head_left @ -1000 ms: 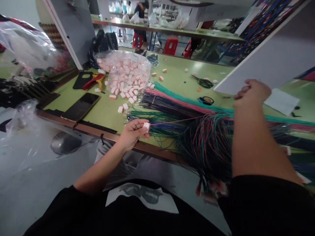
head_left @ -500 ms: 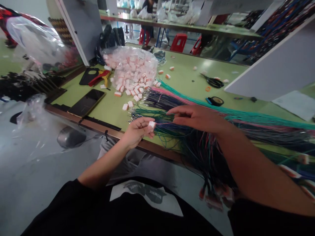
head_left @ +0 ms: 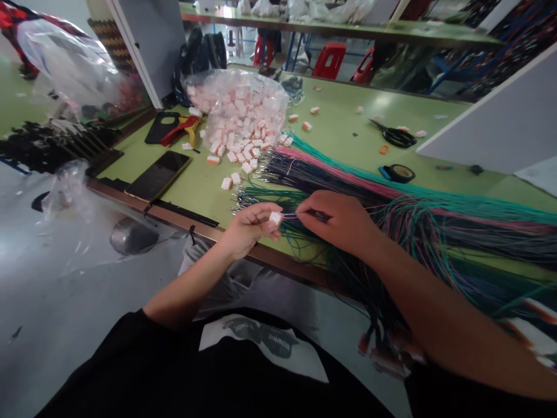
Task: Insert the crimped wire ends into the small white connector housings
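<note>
Between the thumb and fingers of my left hand (head_left: 256, 226) is a small white connector housing (head_left: 275, 218), held just above the table's front edge. To its right, my right hand (head_left: 337, 220) is closed in a pinch on a thin wire (head_left: 289, 216) that runs to the housing; its far end is hidden by the hand. Below and behind my hands lies a bundle of dark and green wires (head_left: 261, 194) with bare metal ends. Farther back, pink wires (head_left: 331, 168) and teal wires (head_left: 322, 155) stretch off to the right.
A clear bag of white-and-orange housings (head_left: 243, 104) spills onto the green table (head_left: 200, 191). Left of it are a phone (head_left: 159, 176) and red-and-yellow pliers (head_left: 183, 130). Scissors (head_left: 395, 136) and black tape (head_left: 400, 173) lie at the right. Wired connectors (head_left: 387, 354) hang off the front edge.
My right hand's fingers have gone from loosely stretched to pinched together near the housing. My left hand still holds the housing. The whole view has shifted slightly.
</note>
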`<state>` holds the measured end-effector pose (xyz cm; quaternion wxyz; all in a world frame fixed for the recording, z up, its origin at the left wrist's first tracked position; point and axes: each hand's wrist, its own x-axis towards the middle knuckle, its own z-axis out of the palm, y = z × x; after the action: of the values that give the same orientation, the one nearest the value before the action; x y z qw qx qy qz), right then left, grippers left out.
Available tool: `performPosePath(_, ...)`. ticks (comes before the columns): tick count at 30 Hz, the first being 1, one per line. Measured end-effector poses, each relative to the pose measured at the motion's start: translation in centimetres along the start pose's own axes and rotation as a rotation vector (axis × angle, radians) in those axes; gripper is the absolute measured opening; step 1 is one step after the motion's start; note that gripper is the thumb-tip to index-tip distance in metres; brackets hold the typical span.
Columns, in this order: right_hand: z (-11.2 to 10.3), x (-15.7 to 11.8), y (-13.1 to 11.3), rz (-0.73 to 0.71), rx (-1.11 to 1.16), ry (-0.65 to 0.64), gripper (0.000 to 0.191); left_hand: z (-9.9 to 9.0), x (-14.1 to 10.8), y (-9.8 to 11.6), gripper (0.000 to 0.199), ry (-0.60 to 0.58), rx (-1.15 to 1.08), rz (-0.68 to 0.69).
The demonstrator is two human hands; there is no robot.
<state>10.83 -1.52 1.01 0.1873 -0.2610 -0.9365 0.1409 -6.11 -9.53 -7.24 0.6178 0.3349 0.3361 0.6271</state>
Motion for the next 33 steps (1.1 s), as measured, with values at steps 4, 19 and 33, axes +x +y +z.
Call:
performPosePath(4,0.2,-0.2,0.0,-0.057,-0.157,-0.016,0.020,0.0,0.0,0.0,0.025,-0.014,-0.015,0.002)
performPosePath(19,2.2,-0.8,-0.7,-0.020,-0.240,0.115,0.020,-0.1,0.0,0.0,0.030,-0.010,0.012,-0.006)
performPosePath(33,2.8,-0.4,-0.4,0.024,0.077,0.054,0.014,-0.1,0.0,-0.3,0.038,-0.008,0.009,0.003)
